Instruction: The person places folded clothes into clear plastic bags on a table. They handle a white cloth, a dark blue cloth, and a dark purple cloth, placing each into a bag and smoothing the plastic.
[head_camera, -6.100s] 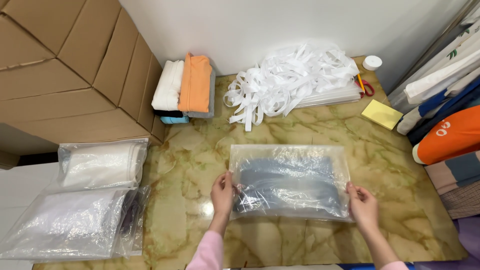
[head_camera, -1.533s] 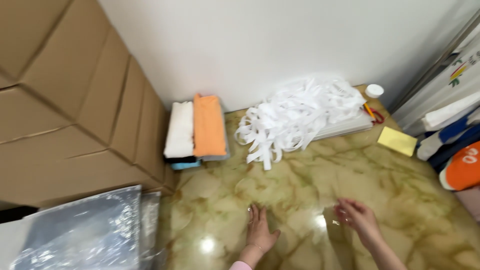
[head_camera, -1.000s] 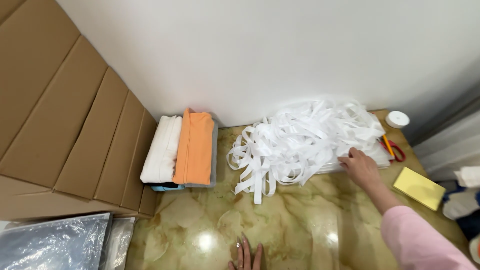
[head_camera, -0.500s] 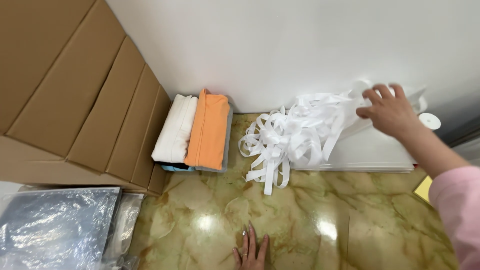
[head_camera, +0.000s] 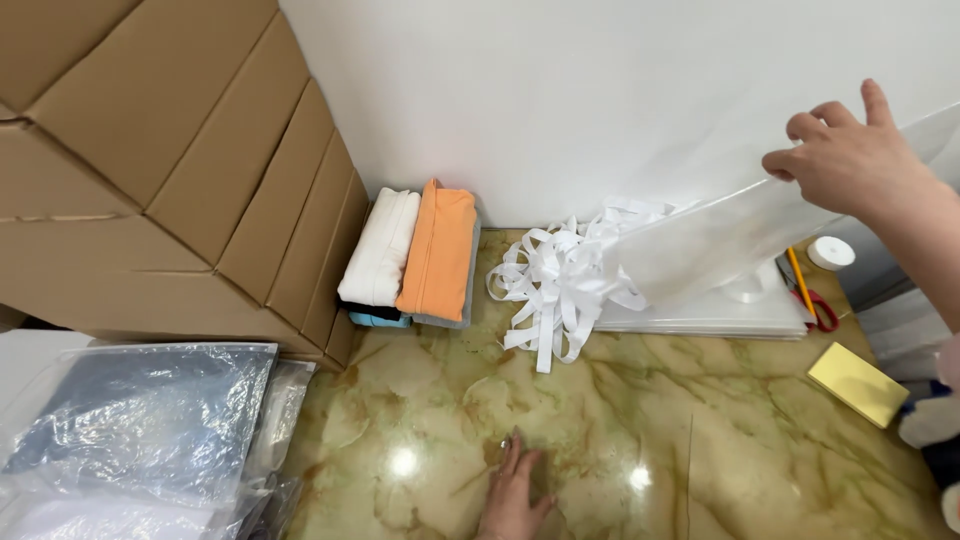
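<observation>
My right hand (head_camera: 850, 160) had a clear bag (head_camera: 700, 250) pinched by its top edge, fingers curled over the front; I couldn't tell where the thumb sat behind it. The bag hung tilted in the air, its low corner just above the stack (head_camera: 720, 318) of flat bags by the wall and touching the white strips (head_camera: 555, 285) heaped beside it. My left hand (head_camera: 512, 495) lay flat on the table (head_camera: 700, 430), fingers loosely together, holding nothing.

As I judged it, this was the pick-up step: one bag raised off the stack, not yet clear of it. Bringing it to the bare marble near my left hand would call for a clean lift first, so the corner didn't drag strips along, and a firm pinch, since the film looked slippery and limp. The scissors (head_camera: 815, 300) and yellow pad (head_camera: 857, 383) lay to the right, apart from that path. Filled bags (head_camera: 140, 420) sat far left.
</observation>
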